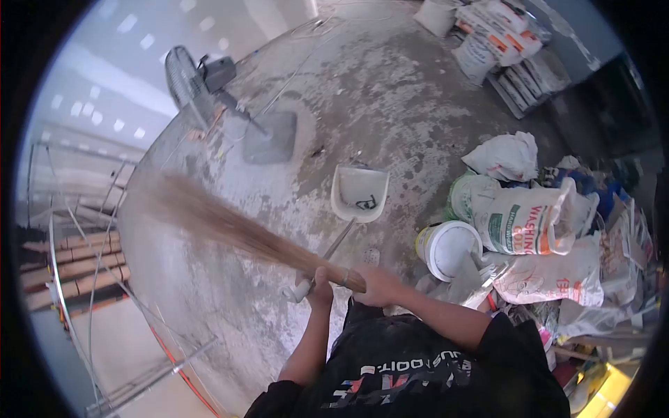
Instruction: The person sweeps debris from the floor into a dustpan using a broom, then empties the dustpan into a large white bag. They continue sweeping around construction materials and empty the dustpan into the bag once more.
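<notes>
My right hand [377,285] is wrapped round the bound butt end of a straw broom [244,233]. The bristles reach out to the upper left, and their tips are smeared by motion. Beside it, my left hand [320,288] is closed on the long handle of a white dustpan [380,209], close to the handle's pale end. The broom crosses over that handle just in front of my left hand. Farther out, the pan rests on the concrete floor with a small dark scrap inside.
A pedestal fan [187,76] stands at the upper left. Right of me are a white bucket [453,252] and several filled sacks [523,223]. More bags [498,35] are stacked at the back right. Metal scaffolding [90,292] and stacked boards [77,268] lie along the left.
</notes>
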`<control>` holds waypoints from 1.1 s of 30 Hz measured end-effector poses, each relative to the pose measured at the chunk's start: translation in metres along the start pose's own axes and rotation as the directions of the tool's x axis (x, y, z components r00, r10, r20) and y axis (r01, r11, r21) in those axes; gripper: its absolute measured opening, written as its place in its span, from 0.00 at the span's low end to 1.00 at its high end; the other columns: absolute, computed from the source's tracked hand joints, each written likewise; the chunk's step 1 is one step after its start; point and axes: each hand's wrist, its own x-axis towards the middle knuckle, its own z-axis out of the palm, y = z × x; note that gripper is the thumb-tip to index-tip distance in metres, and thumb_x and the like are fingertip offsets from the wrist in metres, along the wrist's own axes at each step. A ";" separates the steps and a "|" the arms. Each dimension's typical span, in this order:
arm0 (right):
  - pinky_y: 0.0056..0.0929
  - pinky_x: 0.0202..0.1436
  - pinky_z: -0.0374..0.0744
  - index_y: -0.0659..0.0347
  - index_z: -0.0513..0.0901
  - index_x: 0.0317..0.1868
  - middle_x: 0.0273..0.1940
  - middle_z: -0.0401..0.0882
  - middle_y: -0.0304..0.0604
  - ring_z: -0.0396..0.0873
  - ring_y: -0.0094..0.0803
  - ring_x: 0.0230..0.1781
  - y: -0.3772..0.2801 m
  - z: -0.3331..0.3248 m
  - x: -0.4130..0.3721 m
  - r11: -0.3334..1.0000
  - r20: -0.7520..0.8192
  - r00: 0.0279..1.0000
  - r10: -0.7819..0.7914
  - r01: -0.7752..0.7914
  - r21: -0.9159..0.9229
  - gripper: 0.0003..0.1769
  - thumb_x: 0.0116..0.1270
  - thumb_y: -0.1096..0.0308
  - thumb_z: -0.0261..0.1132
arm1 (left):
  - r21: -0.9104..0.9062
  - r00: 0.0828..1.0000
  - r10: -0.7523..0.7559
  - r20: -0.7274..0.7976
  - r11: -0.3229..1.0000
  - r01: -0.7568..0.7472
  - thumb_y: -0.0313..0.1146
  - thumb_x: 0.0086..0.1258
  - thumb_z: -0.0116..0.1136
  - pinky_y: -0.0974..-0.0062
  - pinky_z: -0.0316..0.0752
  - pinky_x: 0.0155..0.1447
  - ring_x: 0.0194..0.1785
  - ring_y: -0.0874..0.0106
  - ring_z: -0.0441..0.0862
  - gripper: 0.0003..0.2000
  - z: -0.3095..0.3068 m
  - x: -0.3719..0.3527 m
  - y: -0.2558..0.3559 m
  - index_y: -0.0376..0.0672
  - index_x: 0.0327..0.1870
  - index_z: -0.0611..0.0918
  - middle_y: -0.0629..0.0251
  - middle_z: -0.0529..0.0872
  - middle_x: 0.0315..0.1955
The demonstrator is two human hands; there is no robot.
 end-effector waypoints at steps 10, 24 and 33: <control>0.40 0.51 0.77 0.66 0.73 0.53 0.43 0.81 0.58 0.81 0.50 0.46 0.142 -0.028 -0.127 0.873 -0.290 0.850 0.440 -0.330 0.358 0.31 0.56 0.53 0.70 | -0.531 0.834 -0.294 -0.468 0.848 0.001 0.54 0.77 0.45 0.80 0.66 0.40 0.27 0.80 0.64 0.23 -0.100 -0.038 0.021 0.42 0.28 0.74 0.73 0.69 0.21; 0.41 0.26 0.82 0.59 0.84 0.32 0.28 0.84 0.45 0.82 0.39 0.22 0.403 0.101 -0.043 0.142 0.440 0.825 0.355 -0.513 0.846 0.15 0.54 0.56 0.64 | 0.077 0.670 0.177 -0.721 0.981 -0.176 0.62 0.72 0.46 0.61 0.72 0.60 0.33 0.70 0.73 0.29 -0.178 -0.149 0.154 0.43 0.22 0.73 0.67 0.71 0.22; 0.37 0.34 0.80 0.61 0.86 0.34 0.31 0.85 0.45 0.84 0.36 0.29 0.443 -0.071 0.084 0.898 -0.001 0.898 0.440 -0.440 0.023 0.15 0.53 0.58 0.67 | 0.013 0.591 0.149 -0.793 0.974 -0.227 0.63 0.70 0.48 0.55 0.71 0.60 0.32 0.70 0.70 0.30 -0.177 -0.178 0.149 0.42 0.21 0.74 0.70 0.66 0.19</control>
